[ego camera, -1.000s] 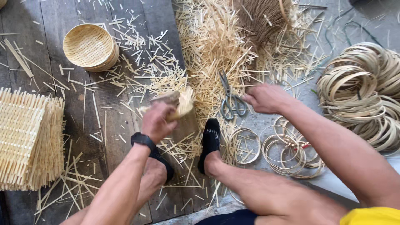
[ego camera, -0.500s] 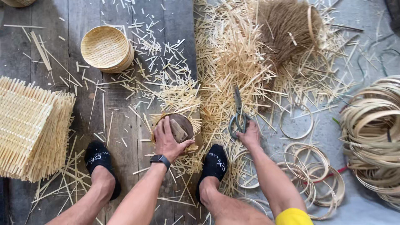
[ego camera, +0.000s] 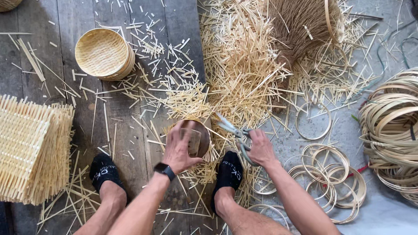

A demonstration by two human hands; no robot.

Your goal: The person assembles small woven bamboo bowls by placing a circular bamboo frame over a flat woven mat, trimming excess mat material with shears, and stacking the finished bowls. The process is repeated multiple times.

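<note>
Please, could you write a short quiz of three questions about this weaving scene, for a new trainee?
1. True or false: the right hand holds scissors.
2. What does the left hand press down? A) round brown mould on woven strips, B) finished basket, C) bamboo rings.
3. The stack of woven mats lies on which side of the person?

Key: 1 true; 2 A; 3 left.
</note>
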